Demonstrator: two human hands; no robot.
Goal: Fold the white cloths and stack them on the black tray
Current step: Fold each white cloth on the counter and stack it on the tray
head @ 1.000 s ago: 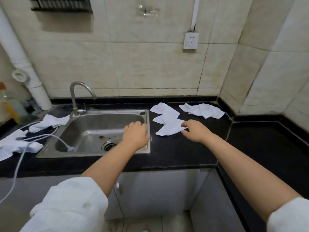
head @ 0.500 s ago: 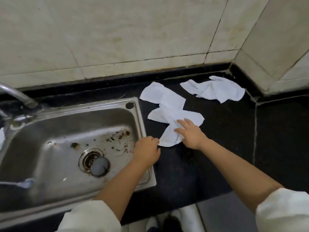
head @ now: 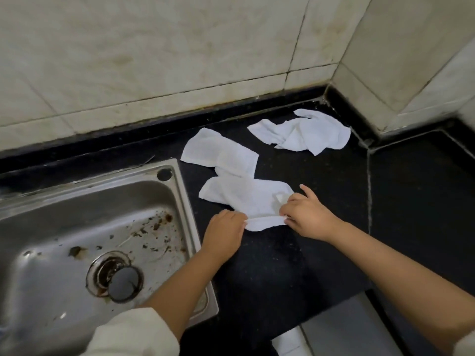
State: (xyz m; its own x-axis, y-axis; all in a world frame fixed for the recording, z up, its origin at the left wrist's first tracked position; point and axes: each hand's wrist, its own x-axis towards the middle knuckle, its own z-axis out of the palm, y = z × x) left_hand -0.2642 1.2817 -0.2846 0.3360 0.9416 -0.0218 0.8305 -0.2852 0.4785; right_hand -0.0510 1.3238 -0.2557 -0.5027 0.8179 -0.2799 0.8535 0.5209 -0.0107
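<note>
You are pinching the near edge of the white cloth (head: 246, 199) in the middle of the frame, left hand (head: 226, 231) and right hand (head: 307, 217) both gripping it. Be pulling it flat before folding. No black tray is showing.

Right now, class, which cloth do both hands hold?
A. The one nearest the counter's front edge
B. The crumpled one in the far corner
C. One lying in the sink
A: the left hand and right hand each pinch the near edge of the nearest cloth, on the counter.
</note>
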